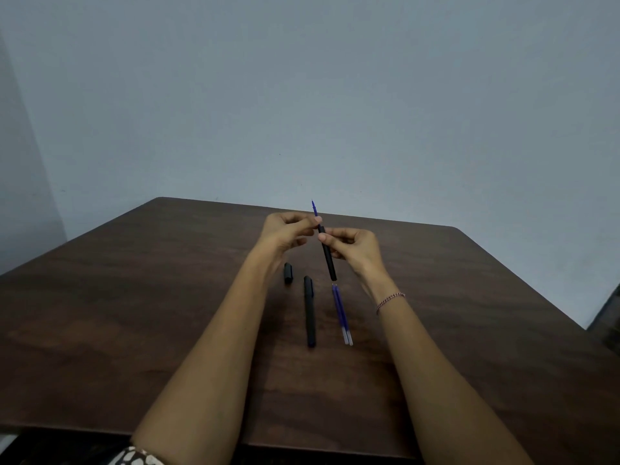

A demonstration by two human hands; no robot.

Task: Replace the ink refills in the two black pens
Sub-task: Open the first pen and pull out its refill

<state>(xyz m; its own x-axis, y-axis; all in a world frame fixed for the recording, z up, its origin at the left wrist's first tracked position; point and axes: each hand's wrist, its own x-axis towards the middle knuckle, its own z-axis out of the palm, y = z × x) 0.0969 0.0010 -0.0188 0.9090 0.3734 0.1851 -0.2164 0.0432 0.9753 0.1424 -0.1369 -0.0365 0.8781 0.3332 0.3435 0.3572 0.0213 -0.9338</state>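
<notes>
Above the dark wooden table [134,297] I hold a black pen barrel [328,260], tilted, in my right hand [355,246]. A blue refill [314,208] sticks out of the barrel's top end, and my left hand [288,229] pinches it between thumb and fingertips. A second black pen [310,312], capped, lies on the table below my hands. Two blue refills [341,313] lie side by side to its right. A loose black cap [288,272] rests to the left, near my left wrist.
A plain pale wall rises behind the table's far edge. A thin bracelet [391,300] circles my right wrist. A dark object [607,317] shows past the table's right edge.
</notes>
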